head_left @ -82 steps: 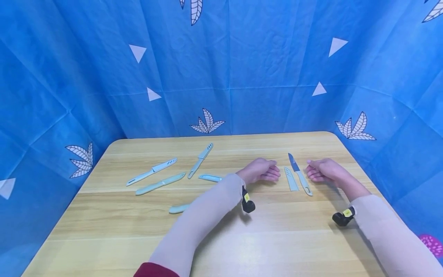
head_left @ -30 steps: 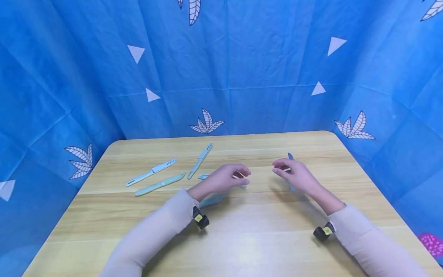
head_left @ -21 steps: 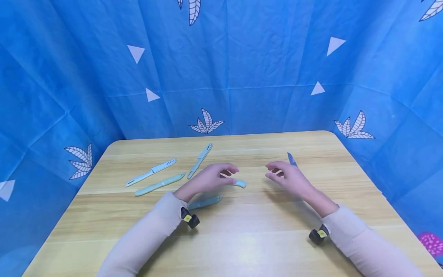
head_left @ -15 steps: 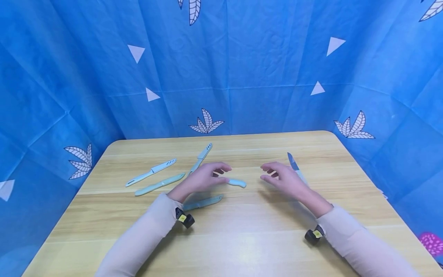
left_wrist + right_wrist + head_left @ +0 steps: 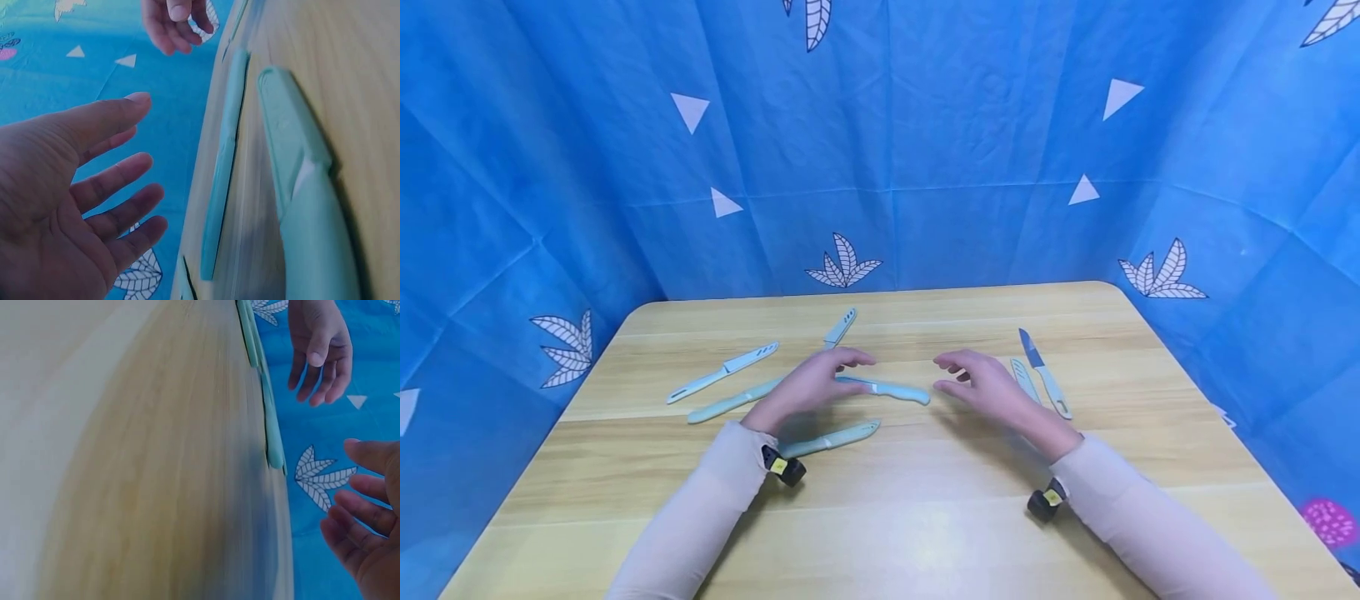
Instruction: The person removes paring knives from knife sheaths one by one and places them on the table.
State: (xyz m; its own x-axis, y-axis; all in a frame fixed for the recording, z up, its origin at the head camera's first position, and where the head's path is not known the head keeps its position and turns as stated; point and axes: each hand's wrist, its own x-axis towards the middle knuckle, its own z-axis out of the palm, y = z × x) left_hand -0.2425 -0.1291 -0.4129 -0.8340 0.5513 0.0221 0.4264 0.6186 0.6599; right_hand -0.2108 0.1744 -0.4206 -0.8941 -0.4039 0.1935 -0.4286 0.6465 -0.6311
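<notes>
My left hand [image 5: 811, 388] hovers with parted, relaxed fingers above a sheathed knife [image 5: 901, 392] with a pale turquoise handle, covering part of it. In the left wrist view, nothing lies between the thumb and fingers of that hand. To the right, my right hand [image 5: 988, 387] is held over the table, fingers loosely bent and holding nothing. Just beyond it lie a light blue blade sheath [image 5: 1024, 380] and a bare knife [image 5: 1051, 389], its dark blade pointing away. Nearer than the left hand lies another sheathed knife [image 5: 841, 437], its handle end partly hidden by the wrist.
More sheathed knives rest on the left of the wooden table [image 5: 925, 517]: a pale blue knife [image 5: 722, 372], a green-turquoise knife [image 5: 730, 406] and a knife [image 5: 840, 327] farther back, partly behind the left hand. A blue patterned curtain [image 5: 970, 167] encloses the table's back and sides.
Both hands have moved left, away from the bare knife and sheath they flanked. The left hand passed over the middle knife, uncovering its handle. The knives and sheath stay where they were.
</notes>
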